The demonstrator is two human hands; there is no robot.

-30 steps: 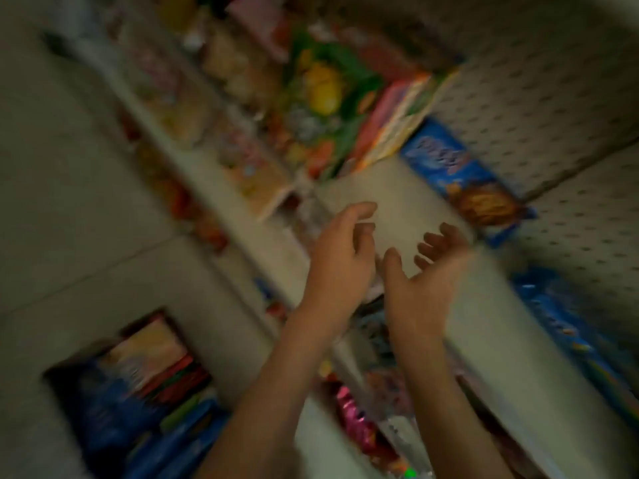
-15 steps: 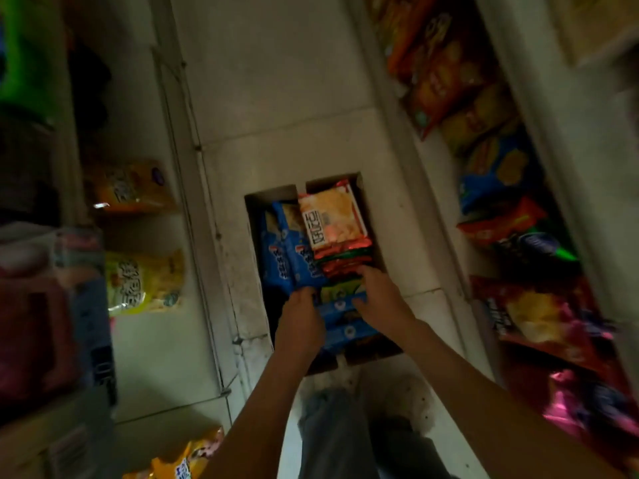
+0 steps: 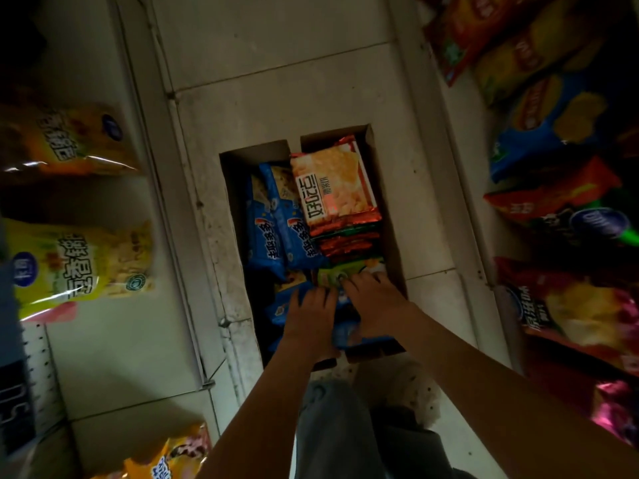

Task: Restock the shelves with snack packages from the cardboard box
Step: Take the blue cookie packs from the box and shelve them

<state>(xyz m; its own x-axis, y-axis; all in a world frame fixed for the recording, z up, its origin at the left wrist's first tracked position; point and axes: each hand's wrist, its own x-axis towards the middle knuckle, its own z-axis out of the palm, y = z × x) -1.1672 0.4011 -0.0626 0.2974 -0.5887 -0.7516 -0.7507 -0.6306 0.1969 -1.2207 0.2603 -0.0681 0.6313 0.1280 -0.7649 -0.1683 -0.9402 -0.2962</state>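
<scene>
Blue packet (image 3: 346, 335) under right hand (image 3: 377, 304)

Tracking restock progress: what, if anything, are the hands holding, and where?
Left hand and right hand lie on a blue packet at the near end of the box; a grip cannot be told.

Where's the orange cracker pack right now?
Head view, centre: the cracker pack lies on top of the red stack in the far right half of the box, just right of the blue packs.
</scene>
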